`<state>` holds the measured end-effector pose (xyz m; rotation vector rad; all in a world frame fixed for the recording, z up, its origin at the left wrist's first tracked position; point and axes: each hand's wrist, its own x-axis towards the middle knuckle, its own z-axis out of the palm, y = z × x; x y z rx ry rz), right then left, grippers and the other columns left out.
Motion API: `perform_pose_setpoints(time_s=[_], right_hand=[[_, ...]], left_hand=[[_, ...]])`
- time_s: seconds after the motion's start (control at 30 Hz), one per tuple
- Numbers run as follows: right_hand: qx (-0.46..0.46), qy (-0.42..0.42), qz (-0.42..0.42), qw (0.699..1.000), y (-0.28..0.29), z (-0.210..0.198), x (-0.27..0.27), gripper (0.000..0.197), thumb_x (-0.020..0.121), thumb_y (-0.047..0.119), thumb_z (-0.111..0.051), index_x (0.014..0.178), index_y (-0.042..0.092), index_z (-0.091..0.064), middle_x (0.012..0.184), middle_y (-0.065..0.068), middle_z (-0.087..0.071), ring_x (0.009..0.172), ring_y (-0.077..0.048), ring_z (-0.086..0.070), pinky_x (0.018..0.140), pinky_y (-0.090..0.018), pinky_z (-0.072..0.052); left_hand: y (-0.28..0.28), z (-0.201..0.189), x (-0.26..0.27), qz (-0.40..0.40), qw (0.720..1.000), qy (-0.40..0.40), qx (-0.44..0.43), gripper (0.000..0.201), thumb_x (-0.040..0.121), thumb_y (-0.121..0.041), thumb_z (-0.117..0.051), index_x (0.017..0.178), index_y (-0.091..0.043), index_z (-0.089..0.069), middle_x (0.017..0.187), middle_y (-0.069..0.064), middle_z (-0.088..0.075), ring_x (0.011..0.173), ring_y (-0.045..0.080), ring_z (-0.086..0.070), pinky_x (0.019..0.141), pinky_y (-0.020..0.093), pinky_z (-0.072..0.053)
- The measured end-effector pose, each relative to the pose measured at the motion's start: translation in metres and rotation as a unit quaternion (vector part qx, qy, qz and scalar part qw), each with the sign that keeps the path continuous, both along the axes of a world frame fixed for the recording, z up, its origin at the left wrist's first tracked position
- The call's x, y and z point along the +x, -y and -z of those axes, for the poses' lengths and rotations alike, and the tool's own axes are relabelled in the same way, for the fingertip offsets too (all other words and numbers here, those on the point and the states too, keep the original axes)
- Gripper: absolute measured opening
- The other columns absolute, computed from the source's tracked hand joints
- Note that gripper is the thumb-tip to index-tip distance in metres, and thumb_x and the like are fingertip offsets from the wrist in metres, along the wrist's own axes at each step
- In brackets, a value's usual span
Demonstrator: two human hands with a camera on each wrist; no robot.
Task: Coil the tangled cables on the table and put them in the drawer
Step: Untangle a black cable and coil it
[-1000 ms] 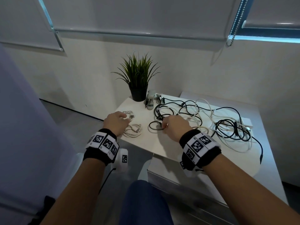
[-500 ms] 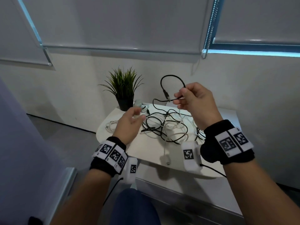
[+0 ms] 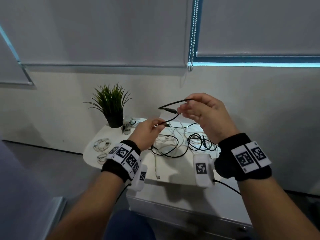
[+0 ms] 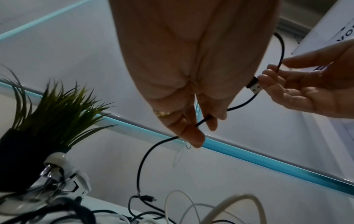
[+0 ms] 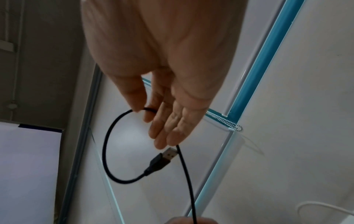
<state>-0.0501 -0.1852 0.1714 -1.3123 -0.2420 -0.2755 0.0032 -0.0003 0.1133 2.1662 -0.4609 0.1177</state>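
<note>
A thin black USB cable (image 3: 170, 103) is lifted above the white table (image 3: 174, 174). My right hand (image 3: 199, 111) pinches it between thumb and forefinger, forming a small loop (image 5: 107, 145) whose USB plug (image 5: 162, 158) hangs by the fingertips. Lower and to the left, my left hand (image 3: 149, 130) pinches the same cable (image 4: 201, 121) further along. From there it drops to the tangle of black and white cables (image 3: 174, 146) on the table. Two coiled white cables (image 3: 102, 146) lie at the table's left end.
A potted plant (image 3: 112, 106) stands at the table's back left, with a small white and metal object (image 3: 129, 124) beside it. A white drawer unit (image 3: 190, 208) sits under the table. A blind chain (image 3: 193, 33) hangs at the window behind.
Both hands rose from the table. My right hand lifted the black cable's end and curled it into a loop; my left hand came up and took hold of the cable lower down.
</note>
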Motion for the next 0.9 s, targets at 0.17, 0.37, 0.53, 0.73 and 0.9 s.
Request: perform_pose_setpoints(time_s=[0.17,0.37,0.53,0.73,0.9], right_hand=[[0.017,-0.004,-0.007,1.0,0.013,0.003,-0.003,0.014,0.086,0.004,-0.056,0.079,0.011,-0.064,0.081,-0.011,-0.07,0.079,-0.026,-0.069,0.075,-0.031,-0.056],[-0.069,-0.041,-0.005,0.997,0.019,0.016,-0.002,0.024,0.093,-0.004,-0.048,0.111,0.011,-0.054,0.073,-0.004,-0.069,0.047,-0.015,-0.056,0.055,-0.026,-0.048],[-0.036,-0.068,0.003,0.997,0.017,0.02,-0.002,0.022,0.098,0.014,-0.046,0.081,0.008,-0.06,0.043,0.0,-0.048,0.042,-0.014,-0.048,0.07,-0.034,-0.048],[0.181,-0.041,0.0,0.983,0.015,0.01,0.003,0.031,0.102,0.026,-0.036,0.096,0.006,-0.059,0.047,0.002,-0.045,0.044,-0.014,-0.051,0.064,-0.033,-0.053],[0.217,-0.063,0.037,0.973,0.013,0.01,0.01,0.039,0.101,0.04,-0.034,0.072,0.017,-0.046,0.044,0.005,-0.035,0.041,-0.011,-0.029,0.054,-0.026,-0.034]], left_hand=[[0.002,-0.009,0.006,-0.048,0.997,0.055,-0.036,0.012,0.092,-0.017,-0.053,0.085,-0.017,-0.063,0.076,0.007,-0.065,0.078,0.025,-0.064,0.079,0.038,-0.055],[0.001,-0.031,0.012,-0.133,0.975,0.103,-0.145,0.015,0.096,-0.014,-0.045,0.088,-0.01,-0.058,0.08,0.0,-0.062,0.068,0.009,-0.059,0.064,0.017,-0.05],[-0.01,-0.03,0.014,-0.163,0.968,0.093,-0.168,0.016,0.095,-0.013,-0.046,0.084,-0.013,-0.058,0.078,0.002,-0.06,0.068,0.013,-0.057,0.066,0.023,-0.048],[-0.009,-0.005,0.001,-0.058,0.992,0.094,0.067,0.018,0.091,-0.012,-0.056,0.099,-0.008,-0.071,0.093,0.006,-0.068,0.087,0.016,-0.057,0.079,0.021,-0.038],[-0.003,0.006,-0.014,0.047,0.987,0.081,0.131,0.019,0.088,-0.017,-0.062,0.103,-0.015,-0.073,0.093,0.005,-0.065,0.091,0.017,-0.058,0.087,0.03,-0.044]])
